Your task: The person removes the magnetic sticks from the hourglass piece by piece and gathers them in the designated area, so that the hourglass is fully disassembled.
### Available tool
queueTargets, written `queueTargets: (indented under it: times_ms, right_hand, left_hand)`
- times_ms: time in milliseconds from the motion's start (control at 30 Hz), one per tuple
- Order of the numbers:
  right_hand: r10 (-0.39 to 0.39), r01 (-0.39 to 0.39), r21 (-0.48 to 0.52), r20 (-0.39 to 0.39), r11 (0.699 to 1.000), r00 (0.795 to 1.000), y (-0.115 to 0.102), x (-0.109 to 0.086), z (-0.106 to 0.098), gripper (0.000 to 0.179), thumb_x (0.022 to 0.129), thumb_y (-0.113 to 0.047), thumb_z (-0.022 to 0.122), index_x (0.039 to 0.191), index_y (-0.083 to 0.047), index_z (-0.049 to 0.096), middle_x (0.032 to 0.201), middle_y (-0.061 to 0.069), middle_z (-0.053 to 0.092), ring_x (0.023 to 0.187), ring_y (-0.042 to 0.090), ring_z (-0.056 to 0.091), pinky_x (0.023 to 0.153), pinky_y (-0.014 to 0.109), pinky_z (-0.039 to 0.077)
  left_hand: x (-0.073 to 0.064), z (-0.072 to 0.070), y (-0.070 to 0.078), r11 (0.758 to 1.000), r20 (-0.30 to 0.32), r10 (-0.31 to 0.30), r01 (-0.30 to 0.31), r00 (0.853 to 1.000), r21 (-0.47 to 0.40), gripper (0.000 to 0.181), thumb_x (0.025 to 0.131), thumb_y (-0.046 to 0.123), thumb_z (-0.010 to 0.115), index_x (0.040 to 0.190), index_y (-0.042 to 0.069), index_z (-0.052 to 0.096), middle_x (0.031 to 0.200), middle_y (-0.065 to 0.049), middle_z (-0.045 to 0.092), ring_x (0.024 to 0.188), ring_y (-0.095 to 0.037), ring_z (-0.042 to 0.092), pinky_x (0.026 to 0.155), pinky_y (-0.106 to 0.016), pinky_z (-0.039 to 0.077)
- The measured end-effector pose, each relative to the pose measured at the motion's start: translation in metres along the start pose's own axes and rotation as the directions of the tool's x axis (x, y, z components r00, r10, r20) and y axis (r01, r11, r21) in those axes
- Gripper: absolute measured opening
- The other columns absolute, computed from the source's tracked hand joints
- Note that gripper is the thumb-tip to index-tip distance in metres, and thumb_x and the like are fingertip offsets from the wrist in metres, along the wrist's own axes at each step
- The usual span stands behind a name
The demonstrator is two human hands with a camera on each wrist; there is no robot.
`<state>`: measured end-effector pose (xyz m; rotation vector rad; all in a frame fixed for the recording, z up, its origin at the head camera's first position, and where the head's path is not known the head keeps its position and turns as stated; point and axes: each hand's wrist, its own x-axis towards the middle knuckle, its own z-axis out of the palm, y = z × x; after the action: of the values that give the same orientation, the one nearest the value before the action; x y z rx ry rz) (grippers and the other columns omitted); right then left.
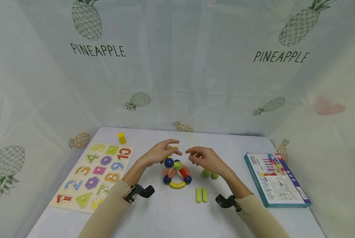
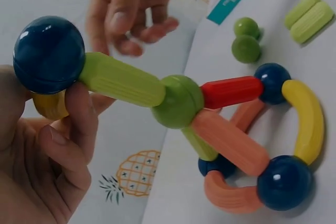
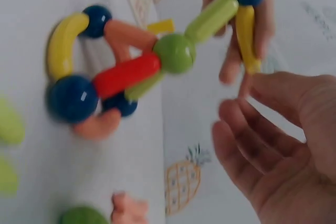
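A magnetic ball-and-stick model (image 1: 177, 175) stands on the table. Its base has blue balls, a yellow curved stick (image 2: 310, 121) and orange curved sticks. A red stick (image 2: 231, 92) and an orange straight stick rise to a green ball (image 2: 178, 100). From there a light green stick (image 2: 123, 77) slants up to a blue ball (image 2: 50, 53). My left hand (image 1: 162, 152) pinches a second yellow curved stick (image 3: 245, 38) at that upper ball. My right hand (image 1: 207, 158) hovers beside it, fingers loosely bent, thumb close by the yellow stick's tip, nothing held.
Two green balls (image 1: 210, 174) and two light green sticks (image 1: 198, 195) lie right of the model. A wooden number puzzle board (image 1: 101, 152) is at left, a yellow cylinder (image 1: 122, 138) behind it. A flat toy box (image 1: 281, 181) lies at right.
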<state>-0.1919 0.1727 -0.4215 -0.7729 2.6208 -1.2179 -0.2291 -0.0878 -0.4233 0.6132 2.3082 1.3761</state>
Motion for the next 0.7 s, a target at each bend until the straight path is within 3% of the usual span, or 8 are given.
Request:
queueTargets:
  times_ms: [133,200,467,600,700]
  right_hand:
    - [-0.096,0.09,-0.067,-0.088,0.994,0.991,-0.009,0.017,0.011,0.034,0.099,-0.022,0.067,0.133,-0.019,0.066,0.113,0.0,0.068,0.092,0.014,0.067,0.076,0.028,0.057]
    - [-0.121,0.112,-0.081,-0.112,0.99,0.986,-0.01,0.022,0.016,0.038,0.098,-0.023,0.069,0.135,-0.02,0.065,0.114,-0.001,0.068,0.092,0.013,0.067,0.078,0.028,0.056]
    - [-0.148,0.121,-0.164,-0.159,0.979,0.976,-0.014,0.034,0.026,0.028,0.095,-0.024,0.072,0.123,-0.02,0.072,0.107,-0.009,0.067,0.089,0.008,0.064,0.078,0.026,0.055]
    - [-0.14,0.106,-0.188,-0.178,0.976,0.974,-0.015,0.036,0.026,0.022,0.095,-0.022,0.072,0.116,-0.021,0.073,0.104,-0.008,0.068,0.088,0.007,0.064,0.077,0.027,0.055]
    - [-0.113,0.076,-0.189,-0.196,0.979,0.974,-0.014,0.036,0.026,0.024,0.095,-0.022,0.072,0.119,-0.018,0.071,0.105,-0.007,0.069,0.089,0.007,0.064,0.077,0.027,0.055]
  left_hand:
    - [0.006,-0.004,0.001,1.0,0.071,0.027,-0.028,0.997,0.014,0.052,0.103,0.04,0.054,0.15,0.019,0.045,0.105,0.006,0.075,0.044,-0.012,0.031,0.042,-0.024,0.033]
    - [0.007,-0.005,0.0,1.0,0.095,0.027,-0.029,0.995,0.013,0.05,0.104,0.041,0.054,0.149,0.02,0.048,0.093,0.003,0.073,0.044,-0.012,0.031,0.042,-0.025,0.033]
    - [0.008,-0.007,-0.001,0.999,0.116,0.034,-0.035,0.993,0.01,0.05,0.103,0.043,0.054,0.149,0.023,0.048,0.085,-0.003,0.071,0.041,-0.011,0.028,0.041,-0.024,0.03]
    - [0.007,-0.008,-0.002,0.999,0.125,0.046,-0.045,0.991,-0.014,0.049,0.104,0.044,0.053,0.149,0.024,0.048,0.09,-0.006,0.073,0.041,-0.011,0.029,0.042,-0.024,0.03]
    - [0.003,-0.009,-0.004,0.998,0.129,0.051,-0.045,0.99,-0.046,0.05,0.105,0.046,0.049,0.15,0.024,0.046,0.109,-0.002,0.075,0.045,-0.013,0.032,0.043,-0.024,0.03]
